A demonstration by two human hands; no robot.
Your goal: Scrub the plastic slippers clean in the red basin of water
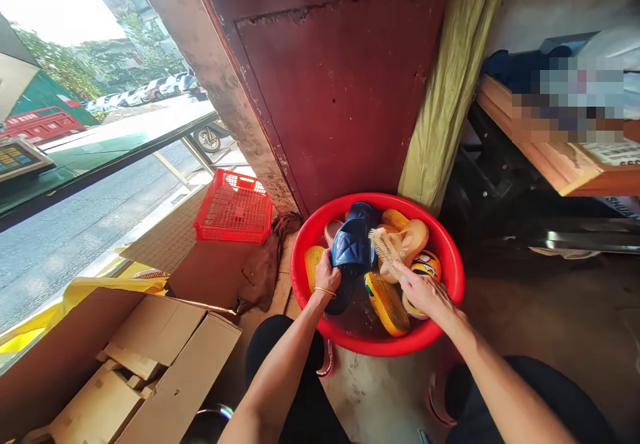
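Here, the work in hand looks like brushing footwear in shallow water. The person's left hand (327, 276) is closed around a navy slide sandal (353, 254), near the middle of a red plastic basin (380, 198). The right hand (425, 294) grips a scrubbing brush (386, 252), its fingers curled over the back. The brush lies across a cream slipper (407, 244), just beside the navy sandal; whether the bristles touch the sandal, the view does not settle. A yellow slipper (387, 304) lies at six o'clock in the basin, below the brush. Beyond the basin, at twelve o'clock, stands a rust-red metal door (335, 77); a red plastic crate (234, 206) sits at nine o'clock. Brushing the sandal would call for that firm left-hand hold.
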